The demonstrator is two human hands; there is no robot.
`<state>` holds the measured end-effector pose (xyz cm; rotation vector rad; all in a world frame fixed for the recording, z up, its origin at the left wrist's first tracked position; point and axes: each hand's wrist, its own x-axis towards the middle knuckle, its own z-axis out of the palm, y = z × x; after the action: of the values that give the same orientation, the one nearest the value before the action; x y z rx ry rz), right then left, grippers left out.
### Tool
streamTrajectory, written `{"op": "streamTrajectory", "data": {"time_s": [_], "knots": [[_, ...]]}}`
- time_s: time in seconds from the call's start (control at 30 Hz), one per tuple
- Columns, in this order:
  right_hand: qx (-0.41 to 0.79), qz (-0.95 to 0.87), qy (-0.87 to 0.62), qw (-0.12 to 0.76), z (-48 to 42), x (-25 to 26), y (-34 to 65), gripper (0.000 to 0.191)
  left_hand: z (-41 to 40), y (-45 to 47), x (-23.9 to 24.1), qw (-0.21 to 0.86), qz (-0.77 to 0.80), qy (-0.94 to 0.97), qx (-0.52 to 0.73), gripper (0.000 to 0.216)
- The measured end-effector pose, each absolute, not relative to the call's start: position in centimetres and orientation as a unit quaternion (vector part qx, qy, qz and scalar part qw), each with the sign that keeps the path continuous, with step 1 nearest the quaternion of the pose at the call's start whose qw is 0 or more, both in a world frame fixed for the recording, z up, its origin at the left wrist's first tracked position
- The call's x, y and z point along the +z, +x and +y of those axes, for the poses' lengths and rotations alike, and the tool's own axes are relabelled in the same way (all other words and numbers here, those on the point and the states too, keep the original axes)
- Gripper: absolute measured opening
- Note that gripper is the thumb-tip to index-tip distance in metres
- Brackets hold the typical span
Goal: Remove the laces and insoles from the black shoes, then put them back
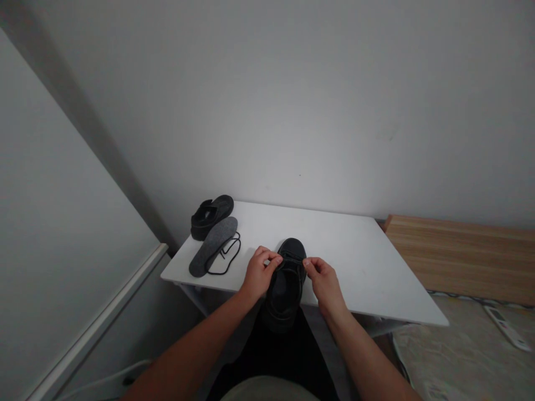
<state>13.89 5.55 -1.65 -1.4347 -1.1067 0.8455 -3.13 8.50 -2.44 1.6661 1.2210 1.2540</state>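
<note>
A black shoe (286, 289) lies with its toe pointing away from me, its heel overhanging the near edge of the white table (363, 267). Black shoelace (293, 259) crosses its front below the toe cap. On the left side of the lacing, my left hand (262, 272) pinches the lace between thumb and forefinger. My right hand (325, 281) is closed in a similar pinch at the right side. The fine lace ends at the fingertips are hard to make out against the dark shoe.
A second black shoe (211, 214) with its tongue raised sits at the table's back left corner. Beside it are a grey insole (214, 245) and a loose black lace (236, 257). A wooden board (460, 256) and a white remote control (507, 328) are at the right.
</note>
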Motion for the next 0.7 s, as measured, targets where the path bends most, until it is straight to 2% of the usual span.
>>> {"op": "streamTrajectory", "data": {"time_s": [0.1, 0.27, 0.4, 0.57, 0.7], "knots": [[0.271, -0.537, -0.602, 0.525, 2.6, 0.0, 13.4, 0.034, 8.1, -4.1, -3.0, 0.444, 0.491, 0.578, 0.477, 0.035], [0.110, -0.784, -0.539, 0.287, -2.1, 0.2, 10.5, 0.042, 6.7, -5.2, -4.5, 0.459, 0.542, 0.496, 0.500, 0.045], [0.035, -0.816, -0.549, 0.177, -2.1, -0.6, 9.2, 0.025, 5.6, -5.7, -5.2, 0.438, 0.550, 0.508, 0.498, 0.040], [0.053, -0.820, -0.545, 0.166, -1.6, 0.6, 10.6, 0.015, 5.6, -9.0, -5.0, 0.299, 0.596, 0.573, 0.477, 0.037], [0.087, -0.796, -0.556, 0.222, -1.2, 0.6, 14.8, 0.008, 7.4, -14.9, -4.7, 0.077, 0.680, 0.611, 0.397, 0.045]]}}
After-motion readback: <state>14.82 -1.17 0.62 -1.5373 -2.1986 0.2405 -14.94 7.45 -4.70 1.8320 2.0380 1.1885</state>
